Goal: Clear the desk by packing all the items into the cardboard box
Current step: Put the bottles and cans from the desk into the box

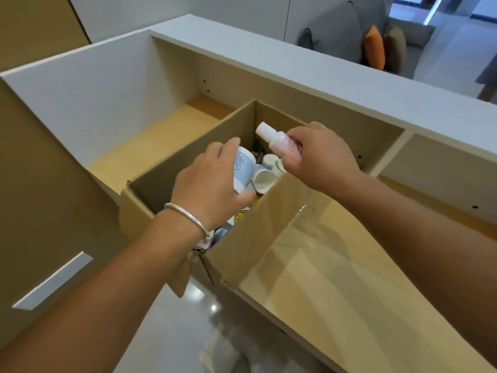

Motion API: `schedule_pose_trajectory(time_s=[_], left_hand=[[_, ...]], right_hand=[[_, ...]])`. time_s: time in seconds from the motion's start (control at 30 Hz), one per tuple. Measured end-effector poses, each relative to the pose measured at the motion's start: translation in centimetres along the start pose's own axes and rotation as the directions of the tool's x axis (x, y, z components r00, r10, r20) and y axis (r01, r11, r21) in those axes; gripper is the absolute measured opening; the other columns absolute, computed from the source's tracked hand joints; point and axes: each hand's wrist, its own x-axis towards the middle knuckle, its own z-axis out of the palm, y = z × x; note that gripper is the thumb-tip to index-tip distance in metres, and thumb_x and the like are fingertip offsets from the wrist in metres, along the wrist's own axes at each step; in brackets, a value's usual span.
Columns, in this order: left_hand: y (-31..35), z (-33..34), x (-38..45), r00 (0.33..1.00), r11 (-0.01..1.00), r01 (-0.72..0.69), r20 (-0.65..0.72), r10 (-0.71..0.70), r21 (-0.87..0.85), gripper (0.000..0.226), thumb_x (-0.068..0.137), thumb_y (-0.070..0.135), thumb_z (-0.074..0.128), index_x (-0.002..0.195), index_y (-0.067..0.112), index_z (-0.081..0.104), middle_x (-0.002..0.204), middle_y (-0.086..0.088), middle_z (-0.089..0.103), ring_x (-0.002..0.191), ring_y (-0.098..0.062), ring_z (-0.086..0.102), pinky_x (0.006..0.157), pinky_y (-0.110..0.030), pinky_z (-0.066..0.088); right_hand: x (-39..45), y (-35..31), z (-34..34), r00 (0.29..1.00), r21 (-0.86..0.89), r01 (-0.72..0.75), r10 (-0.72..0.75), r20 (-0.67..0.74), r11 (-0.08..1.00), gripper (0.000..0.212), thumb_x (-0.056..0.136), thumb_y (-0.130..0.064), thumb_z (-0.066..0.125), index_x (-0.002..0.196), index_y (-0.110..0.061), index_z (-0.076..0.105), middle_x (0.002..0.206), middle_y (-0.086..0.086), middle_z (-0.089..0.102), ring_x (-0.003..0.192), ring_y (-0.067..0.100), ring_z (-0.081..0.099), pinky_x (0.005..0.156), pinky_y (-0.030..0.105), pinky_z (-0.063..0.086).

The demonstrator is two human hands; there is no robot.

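Observation:
An open cardboard box stands on the wooden desk, its flaps spread out. My left hand, a silver bangle on its wrist, grips a light blue and white cup over the box's inside. Above the far part of the box, my right hand holds a small pink bottle with a white cap, tilted to the left. White cups and other small items lie inside the box, partly hidden by my hands.
The box's right flap lies open toward me, shiny with tape. A grey partition and a side wall enclose the desk. Beyond it stands a grey sofa with an orange cushion. A glossy grey floor shows below.

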Motion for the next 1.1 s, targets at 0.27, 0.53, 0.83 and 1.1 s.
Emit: schedule_pose_trajectory(time_s=[0.27,0.53,0.83,1.1], left_hand=[[-3.5,2.2,-0.4,0.998,0.998,-0.047,0.041,0.045,0.035,0.08,0.077,0.069,0.053,0.139,0.023,0.035,0.131,0.001,0.049,0.119,-0.02,0.048,0.096,-0.04,0.045],[-0.8,3.9,-1.2,0.947,0.979,-0.2,0.25,0.201,-0.03,0.047,0.078,0.066,0.047,0.11,0.034,0.06,0.108,0.015,0.058,0.101,-0.017,0.053,0.088,-0.039,0.042],[1.9,4.5,-2.1,0.912,0.977,-0.208,0.353,0.207,-0.036,0.019,0.084,0.042,0.057,0.097,0.028,0.062,0.094,0.004,0.064,0.09,-0.021,0.057,0.07,-0.034,0.043],[5.2,4.6,-5.0,0.891,0.985,-0.168,0.423,0.165,-0.03,0.018,0.09,0.039,0.052,0.107,0.037,0.054,0.095,0.011,0.065,0.091,-0.018,0.057,0.07,-0.035,0.047]], right_hand=[[1.8,-1.7,4.8,0.994,-0.066,-0.007,0.014,0.106,0.998,0.048,0.085,-0.037,0.066,0.13,-0.027,0.053,0.118,-0.002,0.057,0.093,0.018,0.058,0.07,0.031,0.052],[-0.1,1.3,6.3,0.988,-0.197,0.071,-0.042,0.151,0.978,0.049,0.093,-0.055,0.034,0.096,-0.021,0.069,0.084,0.001,0.066,0.079,0.02,0.058,0.065,0.036,0.05],[-4.2,4.3,4.3,0.983,-0.198,0.161,-0.14,0.115,0.967,0.071,0.089,-0.063,0.015,0.072,-0.021,0.069,0.064,-0.002,0.056,0.064,0.019,0.048,0.061,0.031,0.026],[-11.0,8.7,1.0,0.975,-0.17,0.216,-0.203,0.088,0.962,0.053,0.09,-0.06,0.03,0.083,-0.026,0.071,0.068,-0.003,0.06,0.066,0.019,0.047,0.064,0.03,0.023]])
